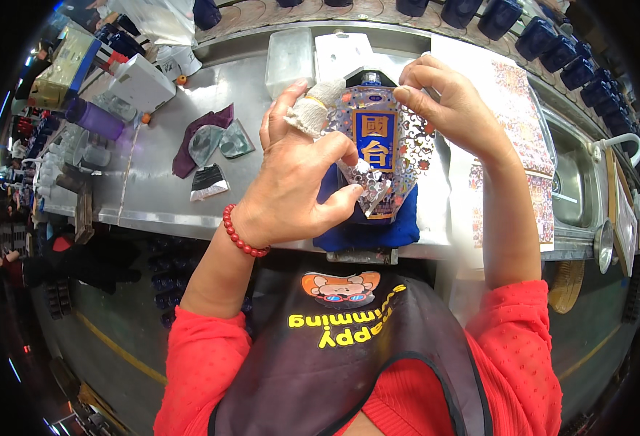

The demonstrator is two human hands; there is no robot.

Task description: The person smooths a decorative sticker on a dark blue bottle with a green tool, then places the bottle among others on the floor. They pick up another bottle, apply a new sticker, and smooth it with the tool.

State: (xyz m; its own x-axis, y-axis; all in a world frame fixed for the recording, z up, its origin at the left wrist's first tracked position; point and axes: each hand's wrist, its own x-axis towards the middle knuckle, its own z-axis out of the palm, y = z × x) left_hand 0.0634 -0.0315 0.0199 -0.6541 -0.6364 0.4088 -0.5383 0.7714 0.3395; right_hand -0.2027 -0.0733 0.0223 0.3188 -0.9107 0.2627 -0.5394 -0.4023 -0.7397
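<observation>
A blue bottle [333, 183] with a blue and gold front label [376, 138] lies on a folded blue cloth [378, 234], its neck away from me. Clear decal film [416, 139] with a red, blue and silver scroll pattern covers its front and spreads past the right side. My left hand [291, 178] is closed, thumb and forefinger at a curled flap of the film on the lower left. White cloth [312, 109] wraps one of its fingers, held by a yellow band. Beyond the bottle's right shoulder, my right hand [451, 105] pinches near the film's upper edge.
Printed pattern sheets [512, 116] lie on the right beside a metal sink [570, 189]. Scraps of dark cloth and clear pads [207, 142] rest on the steel bench to the left. A clear tray [289, 62] stands behind. Blue bottles [500, 18] line the far edge.
</observation>
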